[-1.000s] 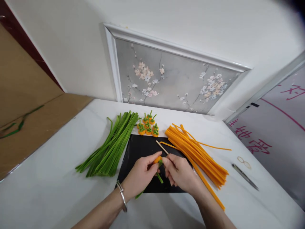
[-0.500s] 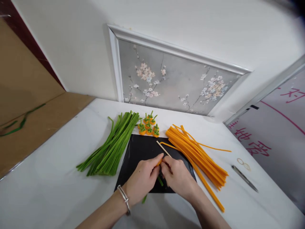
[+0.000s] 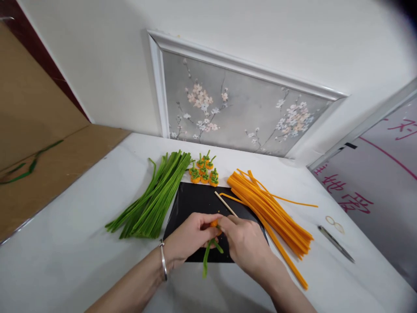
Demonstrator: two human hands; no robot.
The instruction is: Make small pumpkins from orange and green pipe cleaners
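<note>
Over the black mat [image 3: 192, 200], my left hand [image 3: 192, 234] pinches a small orange pipe-cleaner ball [image 3: 214, 223] between thumb and fingers. Two green pipe-cleaner ends [image 3: 206, 260] hang down from it towards me. My right hand [image 3: 246, 239] is closed with its fingertips against the ball's right side, which they partly cover. A pale thin wooden stick [image 3: 226, 203] lies on the mat just beyond my right hand. Past the mat's far edge stands a cluster of several small orange pumpkin-like pieces with green tops [image 3: 204, 177].
A bundle of green pipe cleaners [image 3: 153, 200] lies to the left on the white table [image 3: 81, 261]. Orange pipe cleaners [image 3: 270, 213] are heaped on the right. Beyond them lie tweezers [image 3: 336, 243] and a looped rubber band [image 3: 335, 224]. A wall with a floral panel [image 3: 241, 104] rises behind.
My left hand has turned and lowered its wrist, so the orange ball and its green ends show more. My right hand has shifted slightly and stays against the ball.
</note>
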